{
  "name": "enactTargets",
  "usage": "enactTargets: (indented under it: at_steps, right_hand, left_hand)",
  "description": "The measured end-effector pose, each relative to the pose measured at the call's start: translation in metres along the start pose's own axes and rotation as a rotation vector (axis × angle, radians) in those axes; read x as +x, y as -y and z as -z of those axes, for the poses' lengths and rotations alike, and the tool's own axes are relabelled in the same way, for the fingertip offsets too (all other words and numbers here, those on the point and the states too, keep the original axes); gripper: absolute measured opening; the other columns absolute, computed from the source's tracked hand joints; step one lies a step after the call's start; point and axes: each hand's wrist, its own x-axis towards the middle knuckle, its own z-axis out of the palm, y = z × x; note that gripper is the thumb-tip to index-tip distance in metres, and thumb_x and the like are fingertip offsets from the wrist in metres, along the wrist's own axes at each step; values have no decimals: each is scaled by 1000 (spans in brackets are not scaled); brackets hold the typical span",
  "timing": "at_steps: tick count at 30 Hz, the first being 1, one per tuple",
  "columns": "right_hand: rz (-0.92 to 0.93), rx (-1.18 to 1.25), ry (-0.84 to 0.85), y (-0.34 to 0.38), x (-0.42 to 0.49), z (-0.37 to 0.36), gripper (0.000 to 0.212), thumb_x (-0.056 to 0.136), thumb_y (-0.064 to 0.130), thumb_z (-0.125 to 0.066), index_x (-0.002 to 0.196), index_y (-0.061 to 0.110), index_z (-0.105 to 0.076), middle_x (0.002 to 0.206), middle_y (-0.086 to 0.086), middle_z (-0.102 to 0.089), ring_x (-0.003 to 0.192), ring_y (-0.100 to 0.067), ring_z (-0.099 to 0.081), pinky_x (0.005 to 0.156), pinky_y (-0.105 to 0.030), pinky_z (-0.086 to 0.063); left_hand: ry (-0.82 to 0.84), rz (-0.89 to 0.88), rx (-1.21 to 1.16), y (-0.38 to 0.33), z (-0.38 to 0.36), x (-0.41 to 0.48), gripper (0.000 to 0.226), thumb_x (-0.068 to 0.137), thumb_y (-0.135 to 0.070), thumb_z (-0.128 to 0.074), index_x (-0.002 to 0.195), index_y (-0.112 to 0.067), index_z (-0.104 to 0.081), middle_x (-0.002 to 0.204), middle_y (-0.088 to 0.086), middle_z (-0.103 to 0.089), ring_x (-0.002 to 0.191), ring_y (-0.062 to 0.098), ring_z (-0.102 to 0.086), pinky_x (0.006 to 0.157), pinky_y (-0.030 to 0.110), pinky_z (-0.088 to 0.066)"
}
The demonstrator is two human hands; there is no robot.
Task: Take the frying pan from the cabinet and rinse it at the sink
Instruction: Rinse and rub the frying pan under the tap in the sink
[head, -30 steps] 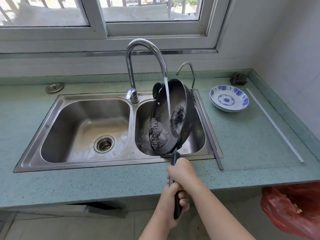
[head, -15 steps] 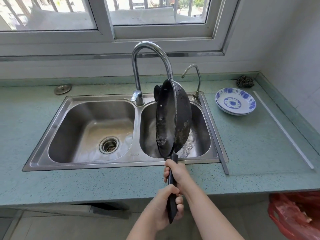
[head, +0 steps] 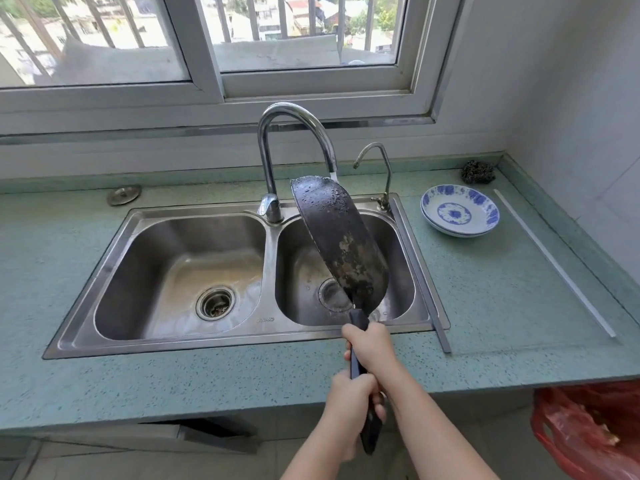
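A black frying pan (head: 343,244) hangs tilted on edge over the right basin of the steel double sink (head: 207,344). Its stained, wet underside faces me. The pan's top rim sits just below the spout of the tall curved tap (head: 294,114), where a short bit of water shows. Both hands are shut on the pan's long black handle. My right hand (head: 372,346) grips it close to the pan, at the sink's front rim. My left hand (head: 353,405) grips the handle's end, lower and nearer to me.
A small second tap (head: 379,157) stands behind the right basin. Two stacked blue-and-white bowls (head: 460,211) and a dark steel scourer (head: 478,172) lie on the green counter at right. A metal plug lid (head: 123,195) lies back left. A red plastic bag (head: 588,431) hangs below the counter.
The pan has turned about its handle: its inside faced me under the running water, then it stood edge-on, and now its underside faces me. Both hands kept their grip.
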Motion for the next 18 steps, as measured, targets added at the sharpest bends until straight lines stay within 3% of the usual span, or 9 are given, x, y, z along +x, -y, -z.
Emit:
enactTargets:
  at_steps: [4,6,8,13,18]
  right_hand:
    - [45,-82,-30,2,-1,4,18,78,6,-55,62,9,-48,49,-2,-50,29,-6,-50,44,-20,-41]
    - [59,-150,-28,5,-4,4,7,78,10,-55,73,7,-50,56,-4,-53,30,-4,-52,39,-17,-38]
    - [78,-199,-36,6,-5,3,10,78,12,-55,82,3,-52,62,-6,-56,36,-8,-55,38,-17,-38]
    - [106,-268,-76,8,-7,-4,21,77,14,-55,92,-1,-56,76,-10,-63,46,-17,-62,44,-23,-44]
    - [136,-399,-118,8,-3,-13,16,75,20,-56,82,7,-50,88,-13,-67,77,-32,-68,63,-33,-52]
  left_hand:
    - [76,43,-118,-1,0,0,14,67,6,-39,59,-6,-40,40,3,-38,29,9,-33,32,12,-29]
    - [101,81,-183,0,1,2,17,67,6,-39,57,-7,-40,41,2,-36,30,8,-31,32,10,-29]
    - [124,106,-215,2,3,6,18,67,6,-37,55,-8,-39,43,1,-35,30,7,-31,33,10,-30]
    - [196,110,-232,3,8,9,17,47,2,-46,49,-11,-36,41,-1,-33,27,7,-31,31,10,-29]
    - [286,148,-354,0,14,10,17,34,-3,-55,37,-10,-40,34,-2,-35,23,7,-34,29,8,-29]
